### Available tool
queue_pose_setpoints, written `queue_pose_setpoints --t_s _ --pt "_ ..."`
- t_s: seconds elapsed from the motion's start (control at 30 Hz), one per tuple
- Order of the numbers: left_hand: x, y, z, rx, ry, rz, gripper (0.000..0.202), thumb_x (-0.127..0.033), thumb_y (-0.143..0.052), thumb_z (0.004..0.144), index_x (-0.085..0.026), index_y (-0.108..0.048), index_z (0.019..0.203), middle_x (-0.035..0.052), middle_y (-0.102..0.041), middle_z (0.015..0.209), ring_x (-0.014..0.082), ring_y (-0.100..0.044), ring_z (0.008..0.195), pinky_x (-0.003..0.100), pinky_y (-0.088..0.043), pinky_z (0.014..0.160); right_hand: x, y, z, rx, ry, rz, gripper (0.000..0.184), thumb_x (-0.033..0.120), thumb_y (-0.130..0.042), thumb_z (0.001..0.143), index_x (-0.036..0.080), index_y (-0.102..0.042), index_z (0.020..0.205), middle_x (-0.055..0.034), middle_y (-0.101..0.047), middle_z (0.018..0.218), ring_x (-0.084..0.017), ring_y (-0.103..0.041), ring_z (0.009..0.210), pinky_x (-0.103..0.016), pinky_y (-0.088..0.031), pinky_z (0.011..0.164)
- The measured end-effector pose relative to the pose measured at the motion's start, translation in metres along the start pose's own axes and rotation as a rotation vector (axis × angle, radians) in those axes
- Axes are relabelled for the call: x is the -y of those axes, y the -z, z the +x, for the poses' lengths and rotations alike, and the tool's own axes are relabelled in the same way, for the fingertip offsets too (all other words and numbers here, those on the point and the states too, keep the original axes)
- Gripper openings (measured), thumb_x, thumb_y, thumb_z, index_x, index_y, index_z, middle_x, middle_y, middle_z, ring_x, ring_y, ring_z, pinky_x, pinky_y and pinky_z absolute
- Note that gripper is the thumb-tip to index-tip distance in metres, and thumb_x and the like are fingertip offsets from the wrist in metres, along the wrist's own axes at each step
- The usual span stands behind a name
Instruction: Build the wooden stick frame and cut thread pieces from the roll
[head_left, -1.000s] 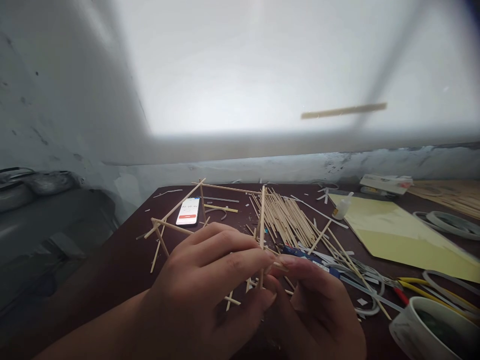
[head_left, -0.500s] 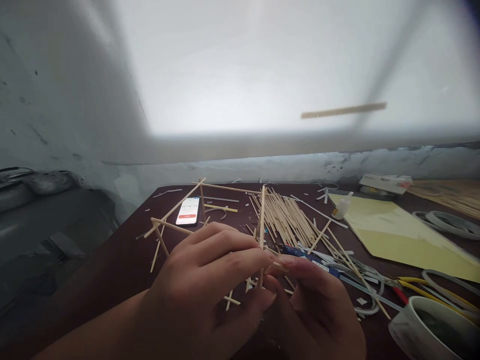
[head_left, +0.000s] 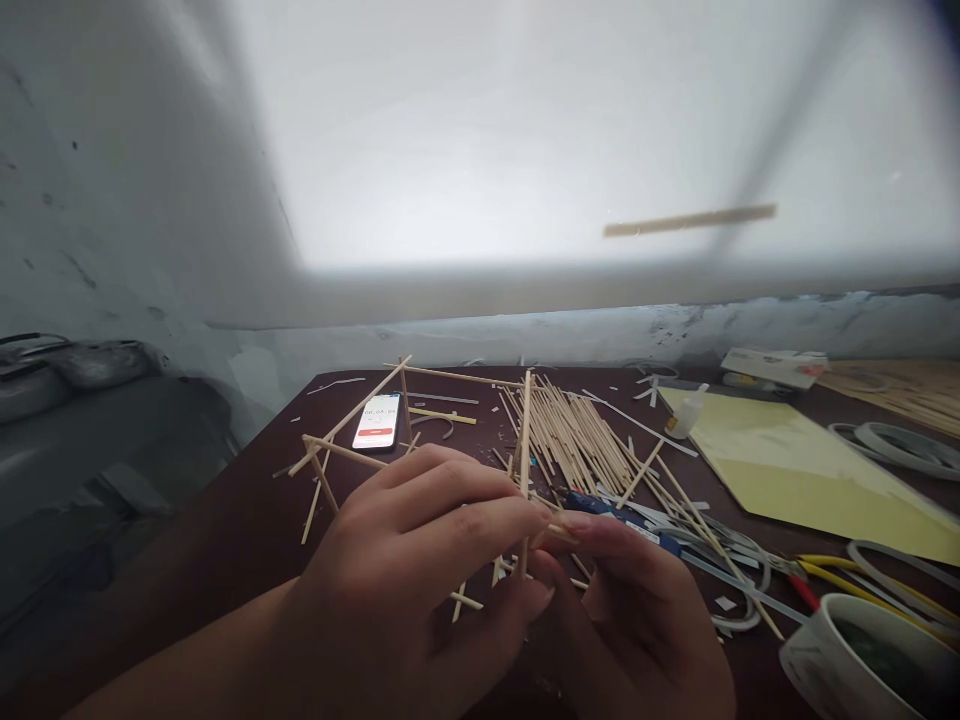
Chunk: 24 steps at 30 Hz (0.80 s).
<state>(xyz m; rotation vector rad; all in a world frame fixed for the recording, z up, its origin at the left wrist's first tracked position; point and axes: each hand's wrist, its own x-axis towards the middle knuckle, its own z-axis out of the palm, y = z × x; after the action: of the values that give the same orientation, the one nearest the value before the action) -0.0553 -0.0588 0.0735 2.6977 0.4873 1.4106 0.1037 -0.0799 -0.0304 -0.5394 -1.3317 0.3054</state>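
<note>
Over the near edge of the dark table [head_left: 247, 520], both hands meet w/ fingertips together: left hand [head_left: 405, 590] & right hand [head_left: 630, 620] each pinch a short stick piece [head_left: 561, 531] where it meets an upright stick [head_left: 524, 450]. Looks like a joint being held in the stick frame [head_left: 337, 440]. Loose stick pile [head_left: 577, 440] lies just behind; phone [head_left: 376, 422] further back-left, glue bottle [head_left: 686, 412] & yellow sheet [head_left: 787, 465] to the right. Next move prob needs steady hold, no twist.

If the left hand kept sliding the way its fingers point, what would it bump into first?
The left hand points right, fingertips nearly meeting the right hand around a thin upright wooden stick. It would likely meet that stick, then the right hand's fingers, though depth is hard to judge.
</note>
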Motion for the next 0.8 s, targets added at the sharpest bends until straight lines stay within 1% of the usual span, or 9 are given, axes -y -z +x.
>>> queue_pose_setpoints --t_s 0.13,0.27,0.33,0.37,0.43,0.53,0.63,0.7,0.8 --pt "0.0 0.0 0.001 0.005 0.003 0.008 0.017 -0.004 -0.069 0.074 -0.005 -0.073 0.091 0.0089 -0.073 0.085 0.0135 -0.064 0.078 0.027 -0.055 0.083 0.002 -0.001 0.002 0.007 -0.01 0.021 0.063 -0.014 -0.059 0.072 0.021 -0.058 0.124 0.0003 -0.067 0.109 -0.012 -0.066 0.095 -0.022 -0.055 0.089" --pt "-0.001 0.0 0.001 -0.004 0.01 -0.009 0.016 -0.003 -0.068 0.074 -0.004 -0.073 0.09 0.0101 -0.073 0.084 0.0141 -0.064 0.076 0.027 -0.056 0.076 0.003 -0.004 0.002 -0.013 -0.015 0.051 0.063 -0.015 -0.058 0.072 0.021 -0.058 0.124 0.0008 -0.067 0.11 -0.01 -0.065 0.096 -0.02 -0.054 0.09" --pt "-0.001 0.0 0.002 -0.013 0.016 -0.018 0.015 -0.004 -0.067 0.075 -0.004 -0.073 0.088 0.0104 -0.072 0.081 0.0143 -0.064 0.074 0.027 -0.057 0.073 0.004 -0.007 -0.001 -0.026 -0.031 0.047 0.061 -0.014 -0.06 0.072 0.02 -0.059 0.123 0.0001 -0.067 0.109 -0.01 -0.065 0.095 -0.019 -0.054 0.089" --pt "-0.001 -0.001 0.002 -0.016 0.015 -0.025 0.014 -0.004 -0.067 0.075 -0.004 -0.073 0.088 0.0105 -0.072 0.08 0.0145 -0.064 0.073 0.027 -0.057 0.072 0.005 -0.009 -0.002 -0.054 -0.043 0.041 0.058 -0.013 -0.06 0.073 0.02 -0.06 0.121 0.0001 -0.067 0.107 -0.01 -0.065 0.094 -0.019 -0.054 0.088" --pt "0.0 -0.001 0.002 -0.02 0.014 -0.035 0.016 -0.005 -0.067 0.075 -0.003 -0.072 0.089 0.0108 -0.072 0.08 0.0151 -0.064 0.073 0.028 -0.057 0.071 0.007 -0.015 -0.005 -0.149 -0.091 0.036 0.053 -0.011 -0.062 0.074 0.021 -0.062 0.116 0.0002 -0.067 0.104 -0.01 -0.065 0.091 -0.02 -0.054 0.086" --pt "0.002 -0.001 0.001 -0.019 0.016 -0.027 0.019 -0.006 -0.068 0.073 -0.004 -0.072 0.092 0.0109 -0.072 0.082 0.0165 -0.065 0.075 0.03 -0.057 0.073 0.011 -0.026 -0.005 -0.284 -0.152 0.03 0.044 -0.006 -0.064 0.076 0.022 -0.065 0.109 -0.0002 -0.068 0.098 -0.012 -0.066 0.085 -0.024 -0.055 0.081" --pt "0.002 0.0 -0.001 -0.021 0.016 -0.021 0.019 -0.006 -0.068 0.073 -0.004 -0.073 0.091 0.0111 -0.073 0.082 0.0175 -0.065 0.076 0.031 -0.058 0.074 0.013 -0.031 -0.003 -0.362 -0.179 0.013 0.038 -0.001 -0.068 0.076 0.022 -0.066 0.106 -0.0011 -0.068 0.094 -0.014 -0.066 0.081 -0.026 -0.055 0.077" --pt "0.002 0.0 -0.001 -0.016 0.015 -0.022 0.019 -0.006 -0.068 0.073 -0.004 -0.072 0.092 0.0115 -0.073 0.083 0.0175 -0.065 0.076 0.031 -0.058 0.074 0.013 -0.029 -0.002 -0.34 -0.179 0.017 0.039 -0.001 -0.069 0.076 0.022 -0.066 0.107 -0.001 -0.068 0.094 -0.014 -0.066 0.081 -0.026 -0.056 0.077" --pt "0.001 0.0 -0.001 -0.012 0.012 -0.023 0.019 -0.006 -0.067 0.074 -0.003 -0.072 0.091 0.0119 -0.072 0.082 0.0171 -0.065 0.075 0.03 -0.057 0.072 0.011 -0.023 -0.003 -0.251 -0.15 0.021 0.044 -0.004 -0.068 0.074 0.023 -0.066 0.109 -0.0005 -0.069 0.097 -0.013 -0.067 0.083 -0.025 -0.057 0.079"
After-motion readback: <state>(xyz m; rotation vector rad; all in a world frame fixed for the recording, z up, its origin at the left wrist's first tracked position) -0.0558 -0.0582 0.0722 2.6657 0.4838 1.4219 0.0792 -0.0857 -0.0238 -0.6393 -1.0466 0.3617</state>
